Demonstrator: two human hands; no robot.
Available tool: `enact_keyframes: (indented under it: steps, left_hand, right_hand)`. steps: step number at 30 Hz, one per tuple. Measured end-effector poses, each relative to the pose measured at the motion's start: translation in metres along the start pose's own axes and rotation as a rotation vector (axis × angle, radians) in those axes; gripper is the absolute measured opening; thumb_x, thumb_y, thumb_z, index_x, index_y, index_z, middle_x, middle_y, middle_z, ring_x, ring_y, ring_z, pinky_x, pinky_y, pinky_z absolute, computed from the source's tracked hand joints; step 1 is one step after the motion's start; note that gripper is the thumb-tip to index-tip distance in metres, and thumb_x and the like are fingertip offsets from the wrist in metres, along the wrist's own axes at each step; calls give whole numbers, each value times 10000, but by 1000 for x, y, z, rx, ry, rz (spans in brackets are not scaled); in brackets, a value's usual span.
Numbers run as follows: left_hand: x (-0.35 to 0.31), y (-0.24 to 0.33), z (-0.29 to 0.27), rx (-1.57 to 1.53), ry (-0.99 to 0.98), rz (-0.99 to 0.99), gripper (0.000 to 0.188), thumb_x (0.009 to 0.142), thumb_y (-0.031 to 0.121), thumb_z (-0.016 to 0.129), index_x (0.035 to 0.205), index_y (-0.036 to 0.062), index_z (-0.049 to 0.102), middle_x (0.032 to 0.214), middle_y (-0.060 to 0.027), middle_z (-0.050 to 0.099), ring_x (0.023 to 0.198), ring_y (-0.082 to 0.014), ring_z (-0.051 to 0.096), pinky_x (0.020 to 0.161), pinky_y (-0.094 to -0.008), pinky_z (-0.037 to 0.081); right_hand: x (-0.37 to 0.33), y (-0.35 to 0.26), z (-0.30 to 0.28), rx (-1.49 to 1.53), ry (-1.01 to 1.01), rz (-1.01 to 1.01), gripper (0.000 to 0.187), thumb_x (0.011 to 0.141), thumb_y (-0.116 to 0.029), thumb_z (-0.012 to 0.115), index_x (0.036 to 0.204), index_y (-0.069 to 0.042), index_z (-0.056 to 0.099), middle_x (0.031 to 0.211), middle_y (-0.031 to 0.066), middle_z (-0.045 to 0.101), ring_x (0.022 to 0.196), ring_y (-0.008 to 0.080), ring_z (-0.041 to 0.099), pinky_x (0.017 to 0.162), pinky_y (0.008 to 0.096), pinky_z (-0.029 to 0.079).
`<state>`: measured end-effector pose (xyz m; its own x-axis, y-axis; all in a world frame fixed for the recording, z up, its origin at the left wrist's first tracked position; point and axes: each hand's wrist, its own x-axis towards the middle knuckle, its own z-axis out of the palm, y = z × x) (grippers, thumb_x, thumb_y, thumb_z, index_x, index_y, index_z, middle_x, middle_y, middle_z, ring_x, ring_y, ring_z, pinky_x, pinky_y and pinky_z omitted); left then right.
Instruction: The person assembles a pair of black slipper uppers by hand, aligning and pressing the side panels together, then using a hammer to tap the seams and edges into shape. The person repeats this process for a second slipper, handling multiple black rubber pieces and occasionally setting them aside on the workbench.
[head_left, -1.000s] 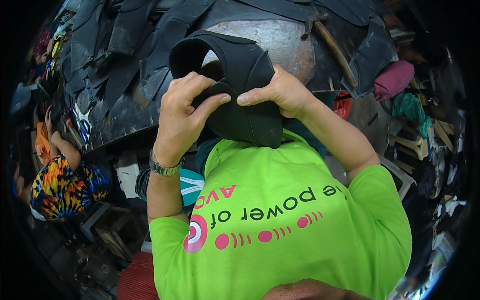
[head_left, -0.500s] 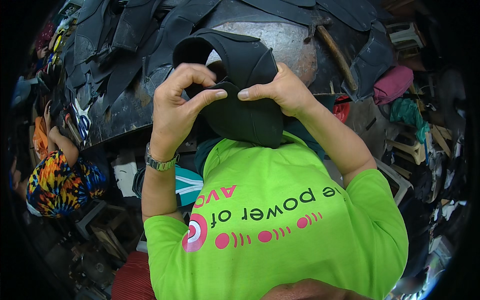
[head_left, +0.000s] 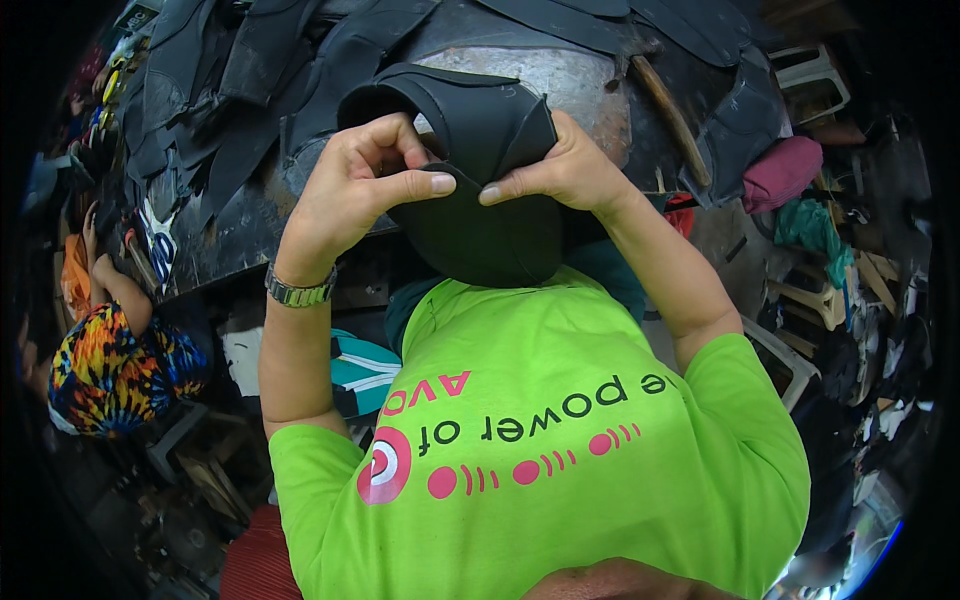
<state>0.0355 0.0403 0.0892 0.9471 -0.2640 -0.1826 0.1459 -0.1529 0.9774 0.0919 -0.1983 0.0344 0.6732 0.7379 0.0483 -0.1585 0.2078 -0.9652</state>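
Between my hands is a black, soft, stitched piece [head_left: 480, 235] that looks like a shoe or boot upper, curled into a loop at its far left. My left hand [head_left: 365, 180] pinches its edge between thumb and bent fingers near the middle. Close beside it, my right hand [head_left: 570, 170] grips the right side, thumb lying on top and fingers hidden behind. The two thumb tips are a short way apart along the edge. The lower part of the piece hangs against my green shirt, in front of the table's near edge.
Many similar black pieces [head_left: 270, 60] cover the dark worktable [head_left: 235, 240]. A wooden-handled tool [head_left: 670, 120] lies right of my hands. Scissors [head_left: 158, 245] rest at the table's left edge, near another person in a colourful shirt [head_left: 110, 370]. A pink bundle [head_left: 780, 175] sits at right.
My left forearm has shifted a little left. The hands still hold the black upper's edge, and the right thumb has tilted slightly.
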Motion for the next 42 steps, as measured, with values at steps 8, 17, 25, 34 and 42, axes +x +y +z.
enact_keyframes:
  steps: [8,17,25,34,42]
  left_hand:
    - [1,6,7,-52,20,-14,240,811,138,830,915,-12,674,774,35,607,726,-40,548,646,-203,422]
    - [5,-1,11,264,63,101,237,850,180,798,884,-27,690,720,15,606,677,-36,498,610,-219,418]
    - [8,-6,19,278,84,228,225,850,161,785,885,-43,698,722,-6,636,668,-62,532,614,-233,439]
    - [5,-4,21,460,545,731,321,783,162,851,1026,-4,722,985,-94,729,903,-179,675,817,-293,520]
    - [2,-40,26,-897,212,120,713,817,4,742,1444,-40,403,1347,-152,568,1212,-220,592,1016,-321,496]
  right_hand:
    - [-1,3,2,-9,-7,-39,396,743,42,819,1120,17,703,1052,59,739,942,131,671,904,297,536]
    - [-5,-1,5,-9,86,60,358,736,-24,836,1073,4,719,999,54,741,903,122,675,859,293,545]
    - [-12,-4,13,58,177,147,368,740,-23,828,1088,14,712,1008,70,739,902,145,687,851,308,557]
    - [-10,-15,3,303,222,280,458,741,-33,824,1173,-1,675,1069,120,728,934,219,709,892,370,573]
    - [-5,-20,-22,518,211,122,427,784,-61,794,1185,-13,658,1081,123,724,939,231,718,890,377,582]
